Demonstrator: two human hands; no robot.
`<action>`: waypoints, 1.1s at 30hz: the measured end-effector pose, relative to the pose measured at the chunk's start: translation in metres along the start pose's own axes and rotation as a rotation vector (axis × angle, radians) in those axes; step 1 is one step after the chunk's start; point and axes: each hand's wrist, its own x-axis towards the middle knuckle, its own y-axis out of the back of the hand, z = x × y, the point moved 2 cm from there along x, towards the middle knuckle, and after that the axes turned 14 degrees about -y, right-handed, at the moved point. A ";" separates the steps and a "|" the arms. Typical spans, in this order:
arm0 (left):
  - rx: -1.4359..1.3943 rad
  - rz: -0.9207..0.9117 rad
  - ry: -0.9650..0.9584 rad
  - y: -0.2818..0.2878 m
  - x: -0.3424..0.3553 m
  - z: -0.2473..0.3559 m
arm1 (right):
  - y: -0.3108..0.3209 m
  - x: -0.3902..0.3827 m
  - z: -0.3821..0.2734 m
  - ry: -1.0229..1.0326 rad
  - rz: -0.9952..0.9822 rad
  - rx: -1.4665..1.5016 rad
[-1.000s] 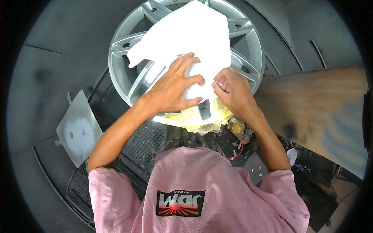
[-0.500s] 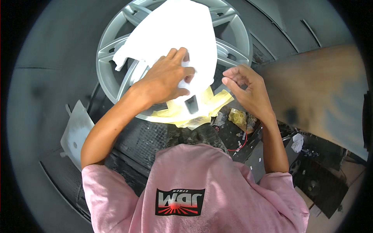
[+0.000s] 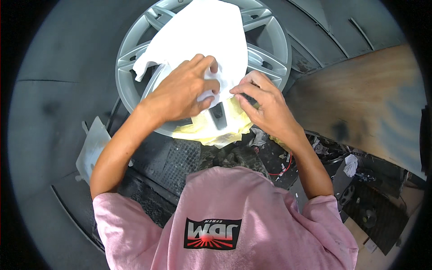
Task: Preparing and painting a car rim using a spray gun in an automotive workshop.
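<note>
A silver alloy wheel (image 3: 284,54) lies in front of me with a bright white sheet (image 3: 202,36) draped across its middle and far side. Whether the sheet is cloth or paper I cannot tell. My left hand (image 3: 184,90) rests on the sheet's near left part, fingers bent but apart, gripping nothing visible. At the sheet's near right corner, my right hand (image 3: 267,103) pinches the edge between thumb and fingertips. Pale yellow masking tape (image 3: 198,130) covers the wheel's near rim and the sides of a spoke, just below both hands.
Right of the wheel stands a brown board (image 3: 360,94) with grey smudges. On the dark floor are a red cord (image 3: 288,166), scraps and a crumpled white piece (image 3: 350,165). A light grey panel (image 3: 92,146) is at my left, beside grey walls (image 3: 54,90).
My right hand has moved left from beside the wheel to the sheet's near corner and closed there. The left hand has stayed nearly in place on the sheet.
</note>
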 end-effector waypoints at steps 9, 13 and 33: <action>0.063 0.015 -0.054 -0.022 -0.038 -0.010 | -0.020 0.015 -0.001 0.145 -0.061 -0.202; 0.105 0.022 -0.116 -0.025 -0.043 -0.019 | -0.025 0.019 -0.007 0.181 -0.085 -0.269; -0.155 0.042 -0.165 -0.030 -0.047 -0.013 | -0.016 0.006 -0.004 0.146 -0.004 -0.183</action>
